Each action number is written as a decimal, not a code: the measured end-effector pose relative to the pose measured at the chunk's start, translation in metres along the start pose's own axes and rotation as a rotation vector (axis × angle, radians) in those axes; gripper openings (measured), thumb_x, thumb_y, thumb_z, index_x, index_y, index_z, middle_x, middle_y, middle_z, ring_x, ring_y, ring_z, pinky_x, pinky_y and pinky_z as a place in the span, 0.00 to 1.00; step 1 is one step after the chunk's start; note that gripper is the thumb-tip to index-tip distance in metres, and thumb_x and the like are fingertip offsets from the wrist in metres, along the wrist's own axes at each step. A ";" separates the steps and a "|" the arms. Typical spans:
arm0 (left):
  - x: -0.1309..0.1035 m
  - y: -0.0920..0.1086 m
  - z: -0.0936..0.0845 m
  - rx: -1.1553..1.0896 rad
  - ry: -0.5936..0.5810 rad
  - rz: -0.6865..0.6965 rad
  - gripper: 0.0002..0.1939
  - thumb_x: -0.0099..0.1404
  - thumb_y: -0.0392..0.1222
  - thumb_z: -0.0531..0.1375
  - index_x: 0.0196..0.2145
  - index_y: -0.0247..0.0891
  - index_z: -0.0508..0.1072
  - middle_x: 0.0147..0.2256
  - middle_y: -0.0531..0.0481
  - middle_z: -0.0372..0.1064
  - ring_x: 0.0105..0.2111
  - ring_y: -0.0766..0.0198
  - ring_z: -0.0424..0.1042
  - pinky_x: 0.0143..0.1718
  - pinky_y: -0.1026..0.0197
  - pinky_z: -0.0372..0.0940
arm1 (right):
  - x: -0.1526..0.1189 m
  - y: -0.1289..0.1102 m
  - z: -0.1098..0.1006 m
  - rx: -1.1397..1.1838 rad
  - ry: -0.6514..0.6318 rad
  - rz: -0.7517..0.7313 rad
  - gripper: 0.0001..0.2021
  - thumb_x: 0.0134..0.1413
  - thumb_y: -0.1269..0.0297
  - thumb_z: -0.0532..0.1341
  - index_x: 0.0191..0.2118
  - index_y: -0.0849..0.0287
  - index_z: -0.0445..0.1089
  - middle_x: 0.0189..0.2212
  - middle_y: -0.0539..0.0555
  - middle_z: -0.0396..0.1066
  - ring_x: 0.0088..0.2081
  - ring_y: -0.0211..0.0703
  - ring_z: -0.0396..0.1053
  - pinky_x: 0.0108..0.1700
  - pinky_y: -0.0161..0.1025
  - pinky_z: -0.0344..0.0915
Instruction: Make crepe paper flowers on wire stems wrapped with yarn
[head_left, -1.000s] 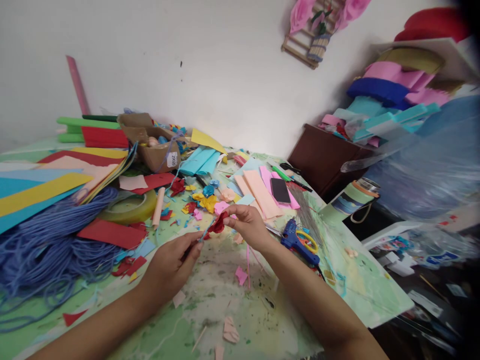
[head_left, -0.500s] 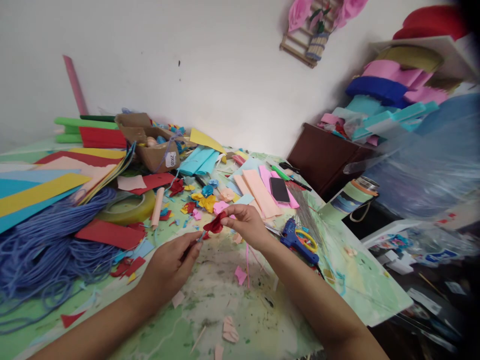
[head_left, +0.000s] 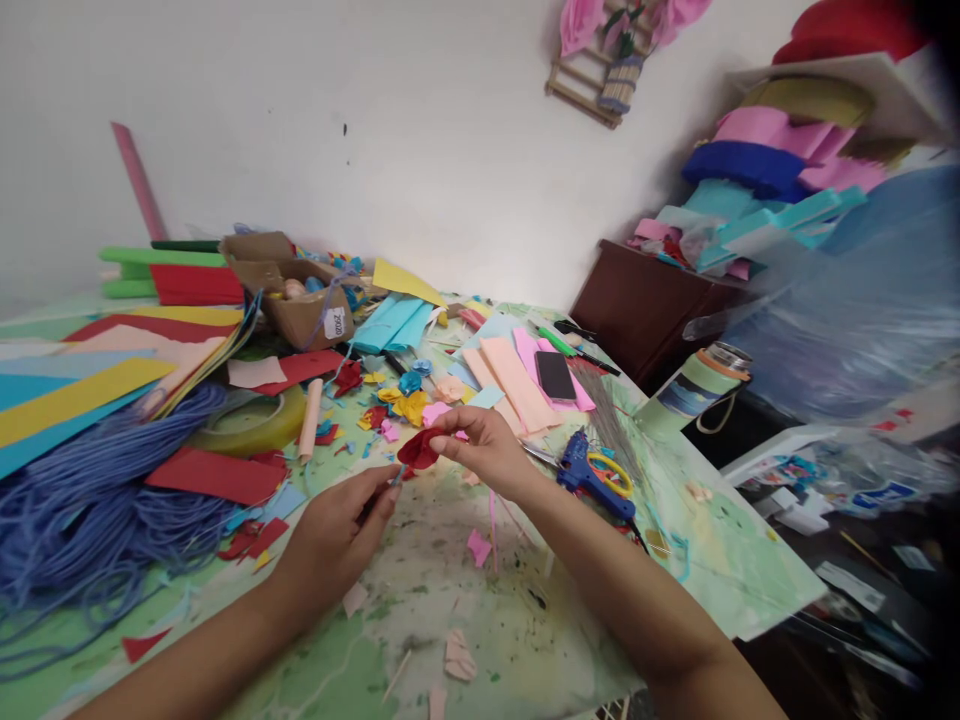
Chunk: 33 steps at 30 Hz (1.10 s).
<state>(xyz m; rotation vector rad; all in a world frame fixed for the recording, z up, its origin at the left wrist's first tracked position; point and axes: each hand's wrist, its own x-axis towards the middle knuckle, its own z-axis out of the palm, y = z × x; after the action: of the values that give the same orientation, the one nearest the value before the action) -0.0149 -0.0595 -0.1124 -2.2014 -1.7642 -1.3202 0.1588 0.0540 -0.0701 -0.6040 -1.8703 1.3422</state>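
Observation:
A dark red paper flower [head_left: 418, 450] is held up over the middle of the table. My left hand [head_left: 341, 530] is closed, pinching the flower's thin bluish stem [head_left: 400, 474] just below the bloom. With thumb and forefinger, my right hand [head_left: 484, 450] pinches the right edge of the red petals. Behind the hands lie several small crumpled paper flowers, among them a yellow one [head_left: 410, 407], a blue one [head_left: 410, 381] and a peach one [head_left: 449, 388]. Pink paper scraps [head_left: 478, 547] lie on the table below the right hand.
Blue cord [head_left: 90, 510], a tape roll [head_left: 255, 425] and coloured paper sheets [head_left: 82, 400] crowd the left. A cardboard box [head_left: 300, 320] stands behind. At right are a blue glue gun [head_left: 592, 480], yellow-handled scissors [head_left: 619, 470], a phone [head_left: 555, 375], thin wires [head_left: 604, 420] and a flask [head_left: 694, 385].
The red flower has turned slightly, showing more of its petals, and my right hand has shifted a little left with it. The whole view has moved slightly.

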 end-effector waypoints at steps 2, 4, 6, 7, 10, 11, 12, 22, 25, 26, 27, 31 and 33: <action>-0.001 -0.001 0.001 0.015 -0.008 0.002 0.13 0.67 0.44 0.52 0.42 0.39 0.73 0.35 0.49 0.79 0.32 0.62 0.78 0.34 0.63 0.71 | -0.001 -0.001 0.001 0.007 0.006 0.032 0.16 0.47 0.51 0.67 0.31 0.60 0.74 0.26 0.51 0.72 0.29 0.37 0.68 0.35 0.36 0.65; -0.001 -0.001 0.002 0.030 -0.014 0.007 0.13 0.67 0.45 0.52 0.42 0.39 0.73 0.37 0.48 0.79 0.34 0.60 0.78 0.35 0.61 0.72 | -0.001 -0.001 0.002 0.022 0.016 0.067 0.16 0.47 0.51 0.67 0.30 0.61 0.74 0.25 0.52 0.73 0.28 0.38 0.68 0.35 0.37 0.66; -0.001 -0.001 0.002 0.041 -0.017 0.018 0.13 0.67 0.44 0.52 0.42 0.40 0.73 0.37 0.48 0.79 0.35 0.59 0.78 0.36 0.60 0.72 | -0.002 -0.002 0.002 0.028 0.020 0.104 0.16 0.46 0.51 0.67 0.29 0.61 0.74 0.24 0.52 0.73 0.28 0.38 0.69 0.35 0.38 0.66; -0.001 -0.001 0.002 0.044 -0.015 0.028 0.13 0.67 0.44 0.52 0.42 0.39 0.73 0.37 0.47 0.79 0.35 0.59 0.79 0.36 0.60 0.72 | -0.002 -0.001 0.003 0.025 0.022 0.118 0.16 0.46 0.51 0.68 0.29 0.61 0.73 0.25 0.52 0.73 0.28 0.38 0.68 0.34 0.38 0.66; -0.001 0.000 0.002 0.052 -0.007 0.048 0.13 0.67 0.44 0.52 0.42 0.38 0.74 0.37 0.47 0.79 0.34 0.59 0.78 0.35 0.60 0.72 | -0.003 0.000 0.004 0.017 0.024 0.147 0.15 0.45 0.52 0.68 0.28 0.61 0.73 0.25 0.52 0.73 0.27 0.37 0.67 0.32 0.36 0.65; -0.001 0.000 0.001 0.053 -0.010 0.046 0.13 0.67 0.44 0.52 0.41 0.38 0.74 0.36 0.47 0.79 0.33 0.59 0.78 0.35 0.60 0.72 | -0.003 0.000 0.004 0.019 0.027 0.153 0.15 0.45 0.52 0.68 0.28 0.61 0.73 0.24 0.51 0.72 0.27 0.36 0.67 0.31 0.36 0.64; -0.001 0.001 0.001 0.055 -0.014 0.040 0.13 0.67 0.43 0.52 0.41 0.38 0.74 0.35 0.47 0.79 0.33 0.59 0.78 0.35 0.60 0.72 | -0.003 0.000 0.004 0.022 0.032 0.158 0.15 0.45 0.53 0.68 0.28 0.61 0.73 0.24 0.51 0.72 0.26 0.36 0.66 0.31 0.35 0.64; -0.001 0.001 0.002 0.122 0.003 0.099 0.13 0.68 0.42 0.52 0.42 0.36 0.73 0.35 0.46 0.79 0.32 0.59 0.78 0.35 0.60 0.71 | -0.002 0.001 0.005 0.106 0.062 0.206 0.17 0.39 0.53 0.72 0.28 0.61 0.71 0.24 0.51 0.71 0.26 0.36 0.67 0.32 0.36 0.65; -0.002 0.002 0.002 0.132 0.033 0.148 0.11 0.68 0.41 0.52 0.44 0.37 0.71 0.33 0.47 0.78 0.30 0.60 0.77 0.34 0.61 0.71 | -0.001 -0.002 0.002 0.178 0.085 0.176 0.19 0.32 0.56 0.75 0.29 0.60 0.70 0.25 0.49 0.70 0.27 0.35 0.66 0.33 0.35 0.64; -0.002 0.002 0.002 0.132 0.043 0.168 0.11 0.68 0.41 0.52 0.44 0.37 0.71 0.32 0.48 0.78 0.30 0.60 0.77 0.33 0.61 0.71 | 0.000 -0.003 0.001 0.196 0.085 0.163 0.20 0.31 0.57 0.75 0.30 0.59 0.69 0.26 0.48 0.70 0.27 0.35 0.66 0.33 0.35 0.64; -0.003 0.002 0.002 0.133 0.054 0.188 0.11 0.69 0.40 0.52 0.44 0.37 0.70 0.32 0.48 0.78 0.29 0.60 0.77 0.32 0.61 0.70 | 0.000 -0.005 -0.001 0.209 0.081 0.152 0.20 0.32 0.58 0.75 0.32 0.58 0.69 0.27 0.48 0.70 0.28 0.35 0.66 0.34 0.35 0.65; -0.004 0.003 0.002 0.149 0.109 0.274 0.10 0.69 0.38 0.52 0.46 0.37 0.68 0.33 0.47 0.77 0.30 0.60 0.77 0.32 0.61 0.70 | -0.001 -0.012 -0.008 0.168 0.020 0.095 0.20 0.36 0.58 0.74 0.35 0.57 0.69 0.32 0.50 0.69 0.34 0.39 0.67 0.40 0.38 0.65; -0.003 0.004 0.002 0.173 0.142 0.316 0.11 0.68 0.38 0.53 0.48 0.37 0.67 0.33 0.47 0.77 0.30 0.60 0.77 0.32 0.61 0.69 | -0.002 -0.015 -0.013 0.119 -0.018 0.062 0.20 0.38 0.56 0.73 0.37 0.57 0.69 0.34 0.52 0.69 0.37 0.41 0.67 0.44 0.40 0.63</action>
<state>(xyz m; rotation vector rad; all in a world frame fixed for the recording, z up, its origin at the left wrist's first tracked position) -0.0104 -0.0626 -0.1139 -2.1232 -1.3567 -1.1722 0.1707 0.0547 -0.0542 -0.5942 -1.7848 1.4919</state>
